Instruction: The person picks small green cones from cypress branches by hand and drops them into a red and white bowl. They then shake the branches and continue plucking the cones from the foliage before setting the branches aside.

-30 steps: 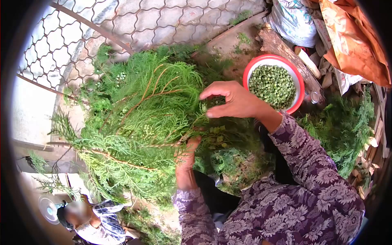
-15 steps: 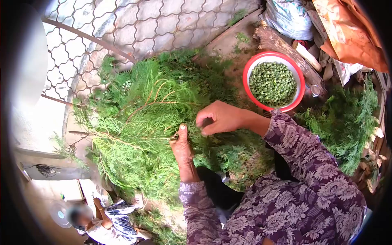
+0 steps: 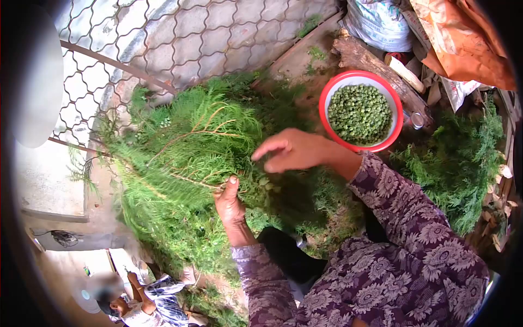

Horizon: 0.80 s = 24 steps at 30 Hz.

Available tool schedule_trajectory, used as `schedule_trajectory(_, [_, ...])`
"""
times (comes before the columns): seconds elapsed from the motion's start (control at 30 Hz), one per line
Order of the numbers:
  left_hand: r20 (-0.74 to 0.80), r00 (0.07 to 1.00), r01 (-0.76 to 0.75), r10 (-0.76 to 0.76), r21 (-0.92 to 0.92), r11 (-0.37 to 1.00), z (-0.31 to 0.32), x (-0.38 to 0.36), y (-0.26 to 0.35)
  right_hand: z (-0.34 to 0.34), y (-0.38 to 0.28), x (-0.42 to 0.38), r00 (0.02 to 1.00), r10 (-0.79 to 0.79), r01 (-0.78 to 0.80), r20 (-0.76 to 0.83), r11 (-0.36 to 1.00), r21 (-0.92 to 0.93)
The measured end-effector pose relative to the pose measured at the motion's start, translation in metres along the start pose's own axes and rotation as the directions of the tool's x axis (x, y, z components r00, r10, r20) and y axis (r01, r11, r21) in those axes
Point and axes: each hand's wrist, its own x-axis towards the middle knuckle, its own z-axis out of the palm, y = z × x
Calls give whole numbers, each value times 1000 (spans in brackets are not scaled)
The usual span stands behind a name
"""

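Observation:
My left hand (image 3: pixel 231 206) is closed round the stem end of a leafy green branch (image 3: pixel 201 131), its thumb on top. The branch fans out up and to the left over a pile of cut greenery (image 3: pixel 190 234). To the right of it, my right hand (image 3: pixel 291 151) hangs above the greenery, slightly blurred, with its fingers apart and nothing visible in them. A red-rimmed white basin (image 3: pixel 399 116) full of small green round pieces (image 3: pixel 359 113) stands just beyond my right wrist.
A wire mesh (image 3: pixel 207 32) runs along the top left. Behind the basin lie a log (image 3: pixel 370 62), a white sack (image 3: pixel 378 27) and an orange sack (image 3: pixel 463 38). More greenery (image 3: pixel 452 163) lies at the right. Another person (image 3: pixel 144 300) sits at the lower left.
My left hand has moved slightly left and down with the branch. My right hand has shifted a little left and up, and its fingers have spread from a curled shape.

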Motion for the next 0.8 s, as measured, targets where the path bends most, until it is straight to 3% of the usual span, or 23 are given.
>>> schedule_trajectory(0.07, [-15, 1000, 15, -16, -33, 999, -4, 1, 0, -17, -6, -2, 994, 92, -86, -59, 991, 106])
schedule_trajectory(0.1, [-15, 1000, 19, -20, -67, 998, -1, 1, 4, -22, -5, -3, 994, 94, -88, -61, 992, 92])
schedule_trajectory(0.17, [-73, 997, -23, 21, -29, 999, -9, 2, 3, -28, -1, -3, 976, 87, -37, -200, 969, 242])
schedule_trajectory(0.23, [-28, 998, 49, -51, -56, 997, -14, 3, 2, -26, 2, 0, 966, 118, -44, -231, 952, 301])
schedule_trajectory(0.3, [-58, 997, 49, -52, -62, 997, -13, 3, 2, -17, 6, 4, 930, -13, 93, -367, 975, 201])
schedule_trajectory(0.37, [-85, 995, 44, -50, -68, 997, -10, 1, 3, -9, 3, 5, 931, -20, 82, -364, 985, 154])
schedule_trajectory(0.43, [-92, 994, 51, -56, -55, 997, -7, -2, 4, -1, -1, 8, 917, -66, 3, -394, 987, -158])
schedule_trajectory(0.47, [-26, 998, 60, -64, -135, 989, -4, -3, 6, 5, 0, 12, 891, -165, 93, -424, 978, -184])
schedule_trajectory(0.57, [57, 998, 41, -28, -226, 973, -12, -3, 1, 0, 8, 22, 936, -128, 69, -327, 980, -184])
schedule_trajectory(0.63, [74, 997, 51, -31, -282, 958, -19, -4, 1, 3, 9, 25, 910, -166, 119, -379, 982, -143])
schedule_trajectory(0.7, [350, 932, 235, -89, -400, 886, -29, 0, 7, -2, 6, 22, 908, -113, 55, -402, 987, -154])
schedule_trajectory(0.73, [404, 909, 318, -99, -522, 792, -36, 5, 2, -2, 14, 25, 924, -129, 141, -359, 990, 6])
schedule_trajectory(0.77, [396, 913, 312, -97, -526, 791, -39, 4, -2, -4, 16, 22, 928, -128, 140, -351, 990, 9])
schedule_trajectory(0.8, [304, 945, 287, -124, -579, 763, -40, 2, -4, -6, 1, 18, 945, -42, 108, -326, 976, 190])
